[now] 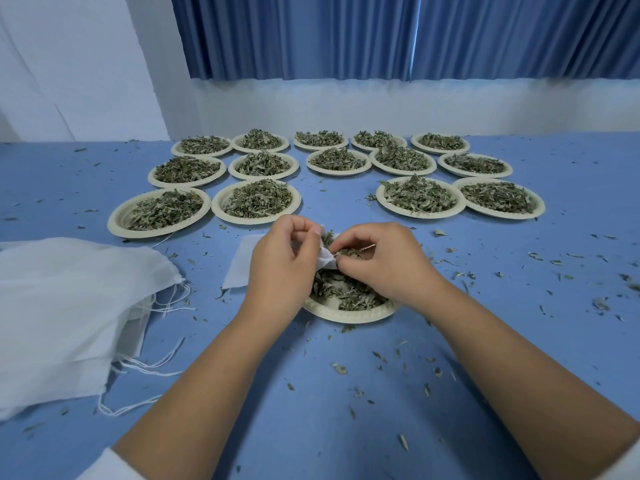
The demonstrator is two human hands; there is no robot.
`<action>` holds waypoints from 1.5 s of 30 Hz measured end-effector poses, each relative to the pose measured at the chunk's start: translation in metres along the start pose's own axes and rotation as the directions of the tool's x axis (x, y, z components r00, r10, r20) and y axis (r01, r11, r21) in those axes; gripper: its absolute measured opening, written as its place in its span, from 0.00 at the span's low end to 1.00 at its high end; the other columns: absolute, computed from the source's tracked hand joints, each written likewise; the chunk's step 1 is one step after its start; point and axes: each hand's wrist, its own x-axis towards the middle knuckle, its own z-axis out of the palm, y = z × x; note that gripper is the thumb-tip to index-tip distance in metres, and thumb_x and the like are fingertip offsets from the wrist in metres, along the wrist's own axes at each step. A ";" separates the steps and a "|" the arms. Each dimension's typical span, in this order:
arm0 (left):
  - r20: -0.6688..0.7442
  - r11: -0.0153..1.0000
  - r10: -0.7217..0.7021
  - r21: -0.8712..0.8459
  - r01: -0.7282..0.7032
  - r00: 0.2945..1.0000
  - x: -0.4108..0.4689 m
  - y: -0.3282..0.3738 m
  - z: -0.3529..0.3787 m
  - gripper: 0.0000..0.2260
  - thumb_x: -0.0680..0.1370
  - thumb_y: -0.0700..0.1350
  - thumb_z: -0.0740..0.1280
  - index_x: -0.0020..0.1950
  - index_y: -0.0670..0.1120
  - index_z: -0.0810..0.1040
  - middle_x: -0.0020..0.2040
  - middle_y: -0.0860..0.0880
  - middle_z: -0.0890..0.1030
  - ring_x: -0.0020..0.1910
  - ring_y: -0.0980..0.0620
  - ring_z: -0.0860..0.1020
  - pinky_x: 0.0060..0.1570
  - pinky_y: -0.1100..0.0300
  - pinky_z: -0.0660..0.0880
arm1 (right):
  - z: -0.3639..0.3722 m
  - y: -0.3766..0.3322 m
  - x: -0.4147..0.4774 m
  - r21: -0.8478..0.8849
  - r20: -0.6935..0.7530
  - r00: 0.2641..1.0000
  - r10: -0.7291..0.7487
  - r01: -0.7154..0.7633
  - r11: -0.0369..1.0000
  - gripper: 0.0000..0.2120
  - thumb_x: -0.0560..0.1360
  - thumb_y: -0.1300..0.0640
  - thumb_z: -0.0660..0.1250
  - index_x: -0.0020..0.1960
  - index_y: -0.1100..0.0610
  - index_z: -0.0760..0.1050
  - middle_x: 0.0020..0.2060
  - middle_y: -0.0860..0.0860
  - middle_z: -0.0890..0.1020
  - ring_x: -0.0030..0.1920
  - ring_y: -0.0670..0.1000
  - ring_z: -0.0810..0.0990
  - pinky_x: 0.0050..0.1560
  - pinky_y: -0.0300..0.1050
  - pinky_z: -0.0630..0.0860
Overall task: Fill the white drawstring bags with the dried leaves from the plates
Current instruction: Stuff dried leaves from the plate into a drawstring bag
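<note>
the left hand [280, 261] pinches the rim of a bag [239, 268] between thumb and curled fingers and holds its mouth up. the right hand [377, 263] has its fingertips bunched on a tuft of leaves [346, 291], pressed against that mouth and touching the cloth.

the likeliest slip is spillage. the mouth looks narrow and soft, and a tuft wider than the opening would shed bits over the rim. those falling short would land back on the near plate [349, 316], but any going sideways would join the crumbs [381, 358] strewn over the table [311, 410]. the thin cloth could also slide out of the left pinch, so the mouth would fold shut halfway through a push. leaves may jam at the neck too, since the body of the bag seems to lie flat and not hang.

the mouth of the bag sits between the two hands. its body trails off behind the left hand onto the table, partly hidden. the near plate lies right under both hands, with its pile just below the right fingers. the spare bags [69, 306] lie well left of the left forearm, and the full plates [256, 202] stand in rows beyond the hands.
</note>
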 end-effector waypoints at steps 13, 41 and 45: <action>0.121 1.000 0.001 0.017 -0.003 0.993 -0.001 -0.006 0.004 0.05 0.80 0.45 0.65 0.45 0.53 0.77 0.35 0.59 0.80 0.41 0.53 0.81 0.49 0.45 0.79 | -0.003 -0.003 0.002 0.265 -0.006 0.988 0.153 -0.146 0.953 0.12 0.69 0.63 0.75 0.44 0.47 0.80 0.45 0.50 0.81 0.43 0.48 0.83 0.50 0.40 0.78; 0.070 0.996 -0.063 -0.053 0.067 0.996 -0.001 0.001 0.001 0.04 0.81 0.45 0.65 0.47 0.47 0.77 0.41 0.46 0.80 0.34 0.61 0.75 0.31 0.74 0.70 | 0.002 0.008 0.007 0.276 -0.198 0.968 0.151 -0.093 0.957 0.09 0.74 0.55 0.73 0.55 0.49 0.81 0.41 0.42 0.82 0.29 0.38 0.74 0.36 0.32 0.73; 0.071 0.997 -0.061 -0.052 0.065 0.996 -0.002 0.003 0.001 0.04 0.81 0.44 0.64 0.47 0.47 0.77 0.40 0.47 0.80 0.31 0.64 0.74 0.30 0.75 0.70 | 0.002 0.007 0.006 0.257 -0.167 0.979 0.116 -0.070 0.964 0.04 0.74 0.57 0.73 0.47 0.49 0.83 0.36 0.41 0.83 0.29 0.38 0.74 0.35 0.30 0.71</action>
